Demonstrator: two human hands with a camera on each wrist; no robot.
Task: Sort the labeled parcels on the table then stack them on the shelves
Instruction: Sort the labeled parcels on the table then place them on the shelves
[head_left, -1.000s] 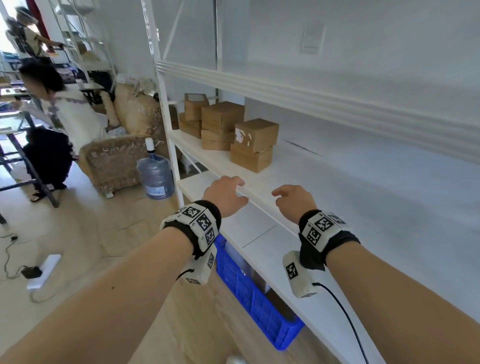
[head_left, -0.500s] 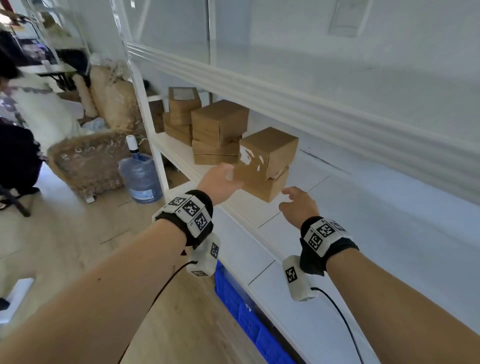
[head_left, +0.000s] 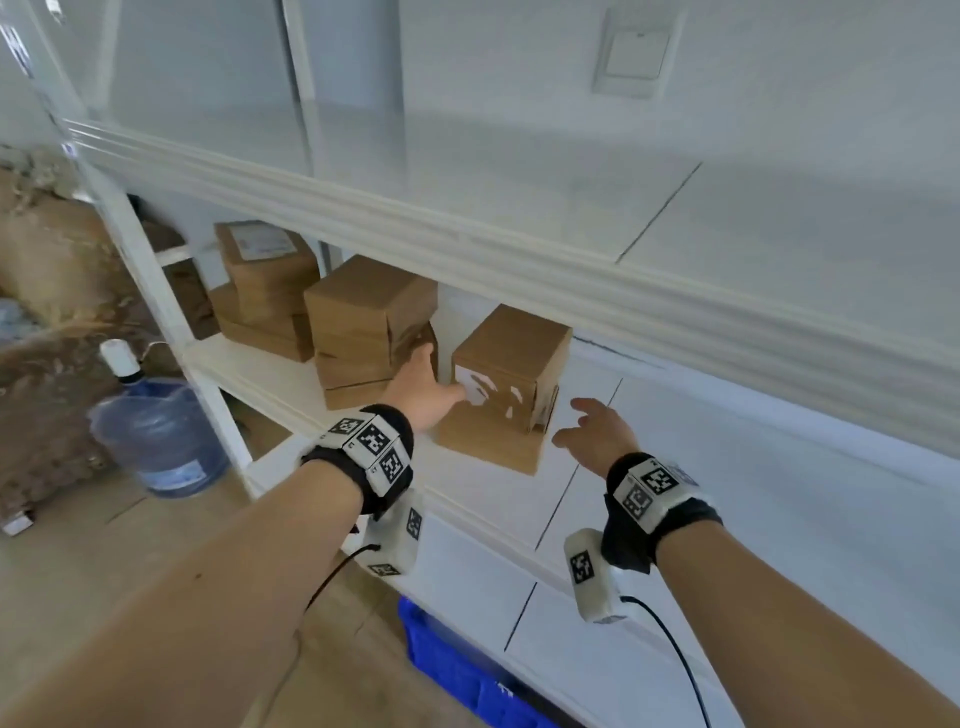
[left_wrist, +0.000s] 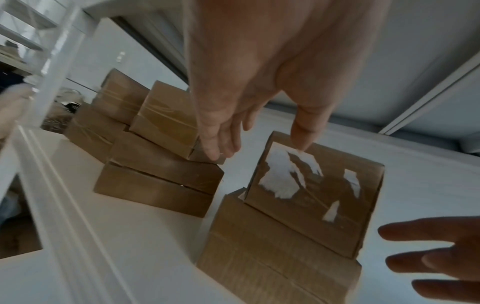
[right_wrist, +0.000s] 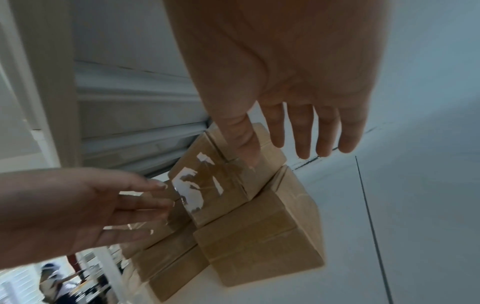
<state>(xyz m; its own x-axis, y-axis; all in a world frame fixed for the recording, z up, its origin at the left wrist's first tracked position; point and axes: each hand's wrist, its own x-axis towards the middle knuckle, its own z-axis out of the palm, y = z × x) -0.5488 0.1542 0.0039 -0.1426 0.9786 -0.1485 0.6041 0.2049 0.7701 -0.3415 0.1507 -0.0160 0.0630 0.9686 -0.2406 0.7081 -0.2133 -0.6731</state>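
Note:
Brown cardboard parcels stand in stacks on the white middle shelf (head_left: 363, 467). The nearest stack has a small parcel with a torn white label (head_left: 506, 374) (left_wrist: 311, 185) (right_wrist: 215, 185) on top of a flatter parcel (head_left: 488, 441) (left_wrist: 272, 257) (right_wrist: 259, 236). My left hand (head_left: 423, 384) (left_wrist: 249, 142) reaches in with straight fingers along the left side of the torn-label parcel, thumb at its front face. My right hand (head_left: 592, 426) (right_wrist: 285, 148) hovers open just right of that stack, apart from it. Two more stacks (head_left: 363, 332) (head_left: 265, 291) stand further left.
An upper shelf board (head_left: 519, 270) overhangs the parcels closely. A white upright post (head_left: 156, 291) marks the rack's left end. On the floor stand a water jug (head_left: 156, 436) and a blue crate (head_left: 467, 670) under the shelves. A wall switch (head_left: 634, 52) sits above.
Both hands have moved forward from the shelf's front edge to the nearest stack. The left hand now lies against the torn-label parcel; the right has spread open beside it. The view has closed in.

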